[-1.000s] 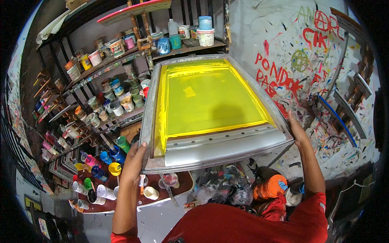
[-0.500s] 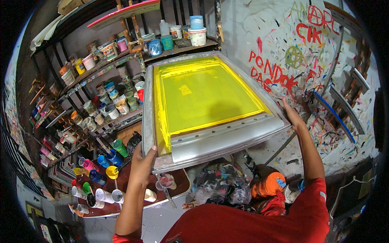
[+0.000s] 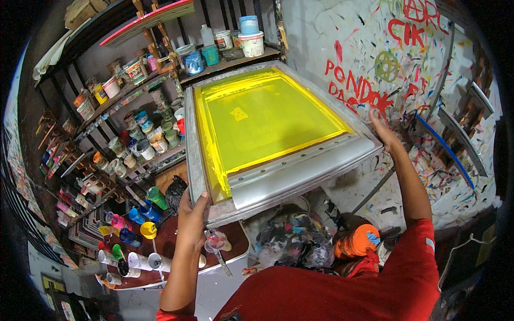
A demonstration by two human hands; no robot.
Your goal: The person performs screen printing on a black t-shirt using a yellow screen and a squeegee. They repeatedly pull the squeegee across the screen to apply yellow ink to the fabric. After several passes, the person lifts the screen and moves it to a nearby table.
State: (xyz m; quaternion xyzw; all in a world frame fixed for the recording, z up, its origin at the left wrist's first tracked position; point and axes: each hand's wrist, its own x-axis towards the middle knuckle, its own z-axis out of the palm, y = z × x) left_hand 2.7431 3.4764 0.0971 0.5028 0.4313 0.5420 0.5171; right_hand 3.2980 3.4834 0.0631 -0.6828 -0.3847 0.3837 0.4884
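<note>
Before me I hold a screen printing frame (image 3: pixel 273 120), a metal rim around yellow-green mesh bordered by bright yellow tape. A grey metal squeegee-like bar (image 3: pixel 300 172) with a row of screws lies along its near edge. My left hand (image 3: pixel 193 211) grips the near left corner, thumb on top and the fingers out of sight beneath. On the right side rim, my right hand (image 3: pixel 385 131) is closed around the edge near the near right corner. A dark shadow falls across the mesh.
Shelves (image 3: pixel 126 88) crowded with paint tubs stand at the left and back. A dark red table (image 3: pixel 171 230) below carries several cups and pots. A clear plastic bag (image 3: pixel 294 238) and an orange container (image 3: pixel 357 241) lie under the frame. At right is a paint-splashed wall (image 3: pixel 348 48).
The view has shifted a little, so the shelves and wall sit slightly differently. Both hands keep the same hold, and the frame has turned slightly, its far end now further left.
</note>
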